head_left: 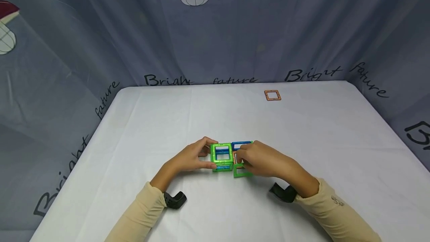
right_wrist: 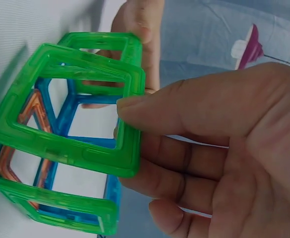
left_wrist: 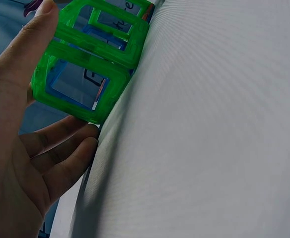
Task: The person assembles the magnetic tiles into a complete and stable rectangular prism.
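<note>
Square-framed magnetic tiles are joined into a green and blue cube [head_left: 222, 162] on the table. My left hand [head_left: 195, 156] holds the cube's left side, thumb at the front and fingers behind. To the cube's right, my right hand [head_left: 263, 159] pinches the edge of a green square tile [right_wrist: 60, 152] between thumb and fingers; it leans at a tilt in the right wrist view. Beside the cube stand a blue tile [head_left: 241, 143] at the back and an orange tile [right_wrist: 43, 111], partly hidden by the right hand in the head view.
A lone orange square tile [head_left: 273, 99] lies near the far edge of the white table [head_left: 161, 118]. Grey printed curtains [head_left: 255, 40] hang behind and along both sides. Black bands [head_left: 175, 200] sit at both wrists, below beige sleeves.
</note>
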The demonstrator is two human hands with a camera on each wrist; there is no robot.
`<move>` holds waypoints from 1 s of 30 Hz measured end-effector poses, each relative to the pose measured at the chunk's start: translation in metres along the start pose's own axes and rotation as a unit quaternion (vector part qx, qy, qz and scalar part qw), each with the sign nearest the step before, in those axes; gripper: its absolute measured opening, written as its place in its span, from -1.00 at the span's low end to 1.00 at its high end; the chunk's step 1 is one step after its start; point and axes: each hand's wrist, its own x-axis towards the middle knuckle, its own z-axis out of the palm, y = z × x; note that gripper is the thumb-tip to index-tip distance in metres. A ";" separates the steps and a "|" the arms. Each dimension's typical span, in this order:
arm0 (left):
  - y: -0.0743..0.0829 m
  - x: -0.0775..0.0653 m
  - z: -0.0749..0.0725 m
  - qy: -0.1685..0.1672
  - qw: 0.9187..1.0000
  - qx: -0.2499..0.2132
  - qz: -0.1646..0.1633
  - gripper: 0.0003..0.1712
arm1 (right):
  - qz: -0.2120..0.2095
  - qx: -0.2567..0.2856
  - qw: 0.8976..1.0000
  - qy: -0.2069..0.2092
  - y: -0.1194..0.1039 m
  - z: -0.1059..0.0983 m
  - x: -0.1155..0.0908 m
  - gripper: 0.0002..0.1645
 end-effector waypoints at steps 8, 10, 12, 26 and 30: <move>0.000 0.000 -0.001 0.001 1.000 -0.005 0.005 -0.24 | 0.012 -0.017 1.000 0.003 0.003 0.004 0.004 -0.87; 0.000 0.000 -0.001 0.002 1.000 -0.004 0.009 -0.24 | 0.013 -0.019 1.000 0.001 0.004 0.005 0.004 -0.89; 0.000 0.000 -0.001 0.003 1.000 -0.005 0.012 -0.24 | 0.013 -0.022 1.000 -0.001 0.005 0.005 0.004 -0.90; 0.003 0.000 -0.001 -0.001 1.000 -0.005 0.007 -0.25 | 0.042 -0.040 0.998 -0.026 0.002 0.003 0.004 -0.89; 0.003 0.001 0.000 -0.003 1.000 -0.006 0.001 -0.25 | 0.051 -0.041 0.997 -0.029 0.002 0.002 0.003 -0.91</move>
